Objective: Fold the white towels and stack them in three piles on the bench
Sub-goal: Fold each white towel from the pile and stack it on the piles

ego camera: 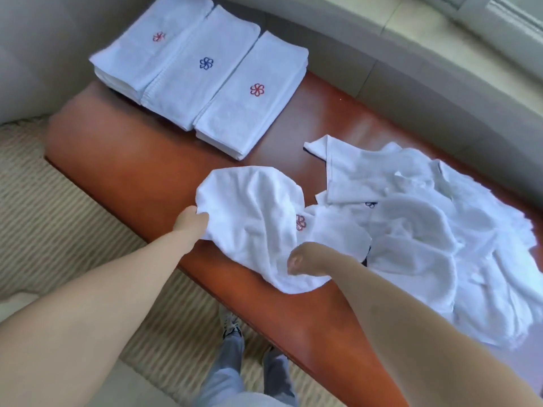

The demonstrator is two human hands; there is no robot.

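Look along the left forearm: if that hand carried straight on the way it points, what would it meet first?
The left hand already grips the crumpled towel; beyond it, probably the nearest folded pile, though depth is unclear.

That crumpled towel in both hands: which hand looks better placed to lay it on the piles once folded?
Probably the left hand. It grips the towel on the side nearer the three piles; the right hand sits by the unfolded heap.

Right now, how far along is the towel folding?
Done: three folded stacks sit side by side on the bench. In hand: left hand and right hand grip one unfolded towel. Left: the loose pile beside it.
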